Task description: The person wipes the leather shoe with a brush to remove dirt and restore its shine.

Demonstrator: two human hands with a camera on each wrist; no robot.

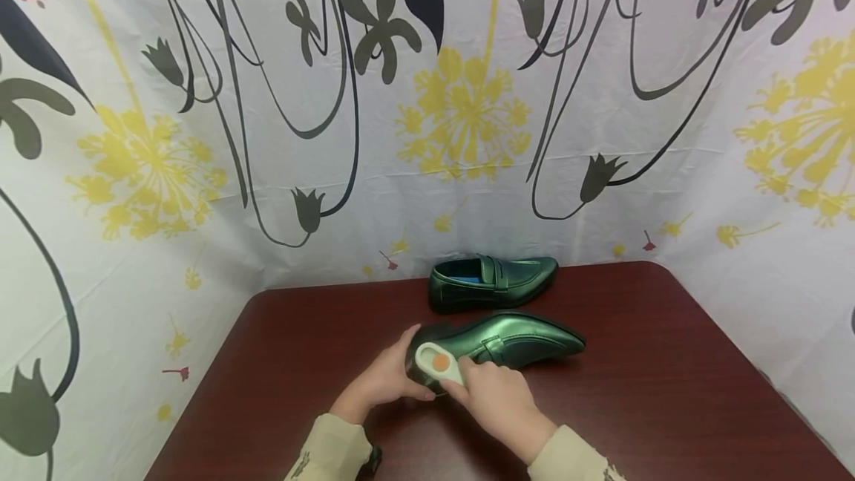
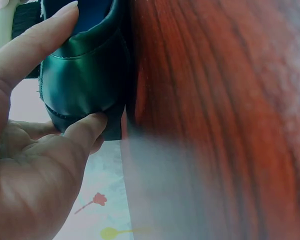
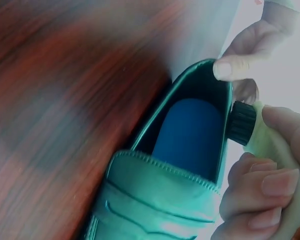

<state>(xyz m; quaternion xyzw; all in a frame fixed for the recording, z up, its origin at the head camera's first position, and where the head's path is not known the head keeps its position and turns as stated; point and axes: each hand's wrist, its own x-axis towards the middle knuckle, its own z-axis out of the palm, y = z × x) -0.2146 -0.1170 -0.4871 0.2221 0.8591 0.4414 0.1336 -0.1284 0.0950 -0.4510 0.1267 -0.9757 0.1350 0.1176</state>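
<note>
A shiny dark green loafer [image 1: 534, 338] is tilted over the table, its toe pointing right. My left hand [image 1: 384, 375] grips it by the heel, the thumb over the collar and fingers around the back, as the left wrist view of the heel [image 2: 80, 82] shows. In my right hand [image 1: 501, 401] is a small brush [image 1: 437, 362] with a pale handle and an orange spot. Its black bristles [image 3: 241, 122] touch the side of the shoe near the heel. Inside the shoe a blue insole [image 3: 189, 135] shows in the right wrist view.
The matching green loafer [image 1: 494, 282] stands upright behind, near the table's back edge, toe to the right. Beneath both shoes is a dark red-brown wooden table [image 1: 287, 377]. Flower-patterned white cloth [image 1: 427, 221] hangs around its back and sides.
</note>
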